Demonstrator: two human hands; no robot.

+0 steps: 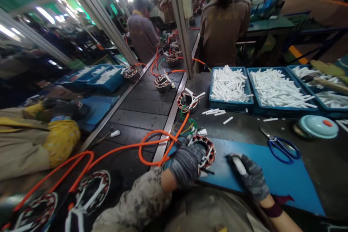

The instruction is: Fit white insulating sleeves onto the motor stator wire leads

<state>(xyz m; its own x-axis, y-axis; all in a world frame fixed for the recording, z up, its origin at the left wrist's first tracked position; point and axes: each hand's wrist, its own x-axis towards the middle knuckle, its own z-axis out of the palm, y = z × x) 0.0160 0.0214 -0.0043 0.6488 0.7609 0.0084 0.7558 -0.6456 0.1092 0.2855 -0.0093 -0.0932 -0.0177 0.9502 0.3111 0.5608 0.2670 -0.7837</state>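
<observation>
Worktop: dark, scuffed surface bearing a flat blue mat (292, 185); blue-handled metal scissors (282, 148) lie at the mat's far right edge.
Tubs: blue plastic tubs (231, 106) along the worktop's far side, heaped with short white tubes (228, 83).
Conveyor: dark slatted belt (136, 112) left of the worktop, carrying ring-shaped wound parts and a looped orange cable (119, 149).
Room: a busy factory hall; two co-workers in drab uniforms (225, 25) (143, 36) beyond, another's yellow sleeve (62, 141) across the belt.
Wound ring: red-brown and white ring-shaped coil part (210, 152) at the mat's left end.
Left hand: grey-gloved (186, 165), forearm angled inward, fingers closed on the ring's left side.
Right hand: grey-gloved (252, 177), over the mat, apart from the ring; fingers curled, but whether the white patch by the thumb is something held, I cannot tell.
</observation>
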